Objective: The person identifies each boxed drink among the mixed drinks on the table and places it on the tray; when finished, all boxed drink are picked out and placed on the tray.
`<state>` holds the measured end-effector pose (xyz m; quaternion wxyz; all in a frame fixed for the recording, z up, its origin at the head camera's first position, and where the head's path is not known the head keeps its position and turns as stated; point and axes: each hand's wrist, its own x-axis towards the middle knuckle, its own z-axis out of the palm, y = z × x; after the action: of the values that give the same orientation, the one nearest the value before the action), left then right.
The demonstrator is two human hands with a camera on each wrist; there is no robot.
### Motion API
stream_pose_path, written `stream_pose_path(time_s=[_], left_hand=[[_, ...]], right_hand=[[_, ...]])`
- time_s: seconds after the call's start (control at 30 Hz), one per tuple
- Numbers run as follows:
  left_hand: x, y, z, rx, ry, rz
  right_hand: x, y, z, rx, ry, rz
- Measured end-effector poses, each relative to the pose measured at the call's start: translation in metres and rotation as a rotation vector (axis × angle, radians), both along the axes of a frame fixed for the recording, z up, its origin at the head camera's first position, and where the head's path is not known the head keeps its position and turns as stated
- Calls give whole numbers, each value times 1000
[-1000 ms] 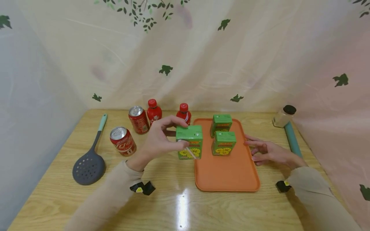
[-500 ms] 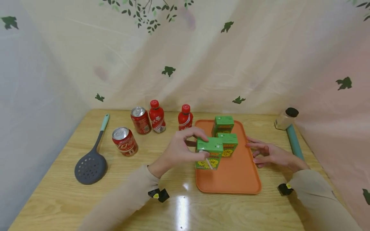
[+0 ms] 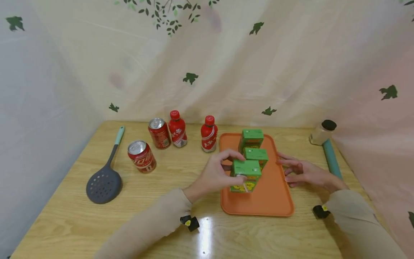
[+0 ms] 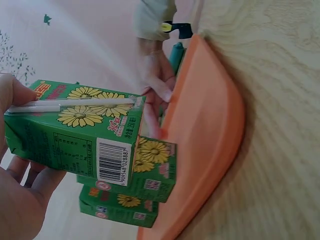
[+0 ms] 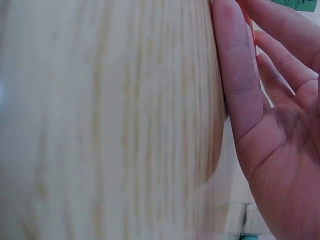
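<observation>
My left hand [image 3: 215, 177] pinches a green drink carton [image 3: 248, 168] with yellow flowers, thumb on the front and fingers behind. A white straw [image 4: 85, 104] is stuck to its front. In the left wrist view the carton's lower end hangs above the orange tray [image 3: 258, 205]. Two matching cartons stand on that tray, one at the back [image 3: 253, 136] and one nearer [image 3: 258, 154], partly hidden by the held one. At the tray's right edge, my right hand [image 3: 305, 173] rests with relaxed fingers touching the rim.
Left of the tray stand two red bottles [image 3: 209, 135], [image 3: 178, 131] and two red soda cans [image 3: 159, 133], [image 3: 142, 158]. A slotted turner [image 3: 104, 184] lies at far left. A black-lidded jar [image 3: 321, 133] and a teal roll [image 3: 332, 160] lie at right.
The left hand has carried its carton rightward from the tray's left edge to over the tray, in front of the other cartons. The right hand has stayed at the rim.
</observation>
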<state>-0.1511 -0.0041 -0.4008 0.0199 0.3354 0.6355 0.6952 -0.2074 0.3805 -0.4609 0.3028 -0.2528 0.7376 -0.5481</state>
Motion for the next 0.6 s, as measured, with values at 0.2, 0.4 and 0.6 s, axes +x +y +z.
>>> stream_pose_path(time_s=[0.2,0.4,0.6], left_hand=[[1,10,-10,-36,-23,-9],[-1,18,-20,-60,-16,5],[-3,22,-28,-73,-5,1]], right_hand=[[-1,-1,0,-19,1,4],[-2,0,-1,-21,-29,-3],[-2,0,0,-14,-40,-9]])
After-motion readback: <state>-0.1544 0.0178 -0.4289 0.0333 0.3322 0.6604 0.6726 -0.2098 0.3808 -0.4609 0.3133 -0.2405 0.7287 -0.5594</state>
